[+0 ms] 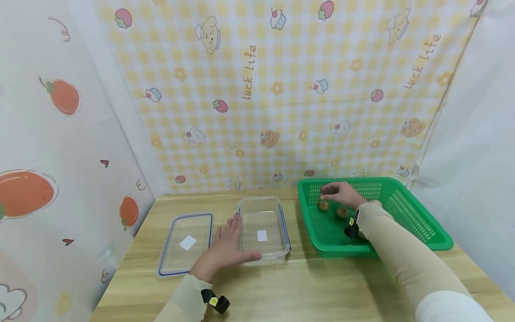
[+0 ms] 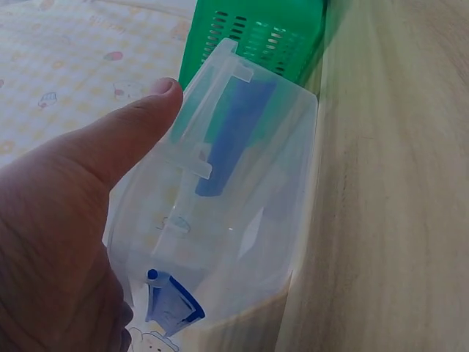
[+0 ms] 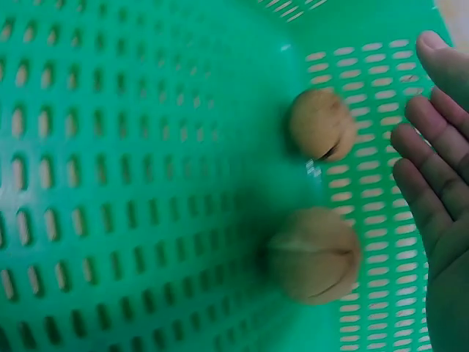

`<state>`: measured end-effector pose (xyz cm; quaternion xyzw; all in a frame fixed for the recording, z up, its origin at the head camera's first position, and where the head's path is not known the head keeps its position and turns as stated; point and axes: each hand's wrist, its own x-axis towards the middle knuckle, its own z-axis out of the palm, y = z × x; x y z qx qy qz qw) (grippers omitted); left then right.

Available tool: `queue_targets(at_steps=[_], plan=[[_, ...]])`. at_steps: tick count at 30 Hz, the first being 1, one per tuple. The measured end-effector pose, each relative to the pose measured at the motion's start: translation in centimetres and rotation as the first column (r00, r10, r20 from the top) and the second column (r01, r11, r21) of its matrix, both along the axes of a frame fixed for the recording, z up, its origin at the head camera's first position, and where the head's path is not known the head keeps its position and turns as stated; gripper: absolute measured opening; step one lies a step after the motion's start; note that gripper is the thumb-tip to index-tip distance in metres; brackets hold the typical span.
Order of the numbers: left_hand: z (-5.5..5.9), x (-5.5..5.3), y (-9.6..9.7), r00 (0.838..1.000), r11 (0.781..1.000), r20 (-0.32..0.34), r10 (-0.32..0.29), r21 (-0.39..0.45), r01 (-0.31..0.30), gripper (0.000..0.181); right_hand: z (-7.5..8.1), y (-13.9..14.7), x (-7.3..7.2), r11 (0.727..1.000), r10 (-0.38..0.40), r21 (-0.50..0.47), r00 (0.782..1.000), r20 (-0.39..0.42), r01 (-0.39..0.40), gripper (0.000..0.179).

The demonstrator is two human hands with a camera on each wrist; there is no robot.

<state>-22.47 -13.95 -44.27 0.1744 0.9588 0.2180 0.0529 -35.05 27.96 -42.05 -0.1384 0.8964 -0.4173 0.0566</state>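
Observation:
In the head view my left hand (image 1: 227,246) lies spread along the left side of a clear plastic food container (image 1: 263,219), its thumb at the near rim. The left wrist view shows that thumb (image 2: 139,125) against the container's clear wall (image 2: 282,183), with blue clips on its sides. My right hand (image 1: 342,194) reaches over a green plastic basket (image 1: 307,223). Its fingers are loosely extended and hold nothing in the right wrist view. Beside them, two walnuts (image 3: 322,125) rest in the basket; another walnut (image 1: 376,203) shows partly behind the wrist.
A clear lid (image 1: 187,243) with a blue seal lies flat left of the container. Everything stands on a wooden table (image 1: 297,290), backed by a checked, printed curtain (image 1: 257,89). White sheeting (image 1: 474,156) hangs at the right.

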Motion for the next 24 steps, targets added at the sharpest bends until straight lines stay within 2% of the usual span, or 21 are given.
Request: queue_targets(at_steps=[8, 11, 18, 21, 24], plan=[[-0.6, 0.0, 0.1, 1.000, 1.000, -0.005, -0.006, 0.015, 0.006, 0.128, -2.4, 1.0, -1.0, 0.990, 0.083, 0.114, 0.997, 0.009, -0.084, 0.047], [-0.9, -0.2, 0.0, 1.000, 1.000, -0.018, -0.010, 0.026, 0.011, 0.127, -2.7, 1.0, -1.3, 0.980, 0.116, 0.161, 0.993, -0.008, -0.114, 0.044], [-1.1, -0.3, 0.1, 1.000, 0.999, -0.015, -0.005, 0.037, 0.006, 0.128, -2.6, 1.0, -1.6, 0.974, 0.116, 0.193, 0.993, 0.013, -0.117, 0.042], [-1.0, -0.2, 0.1, 1.000, 1.000, -0.009, -0.003, 0.029, 0.003, 0.128, -2.0, 1.1, -1.9, 0.973, 0.123, 0.191, 0.992, 0.027, -0.126, 0.042], [-0.8, -0.2, 0.0, 1.000, 1.000, -0.007, 0.000, 0.020, 0.000, 0.127, -0.6, 0.8, -2.2, 0.974, 0.117, 0.194, 0.993, 0.020, -0.119, 0.041]])
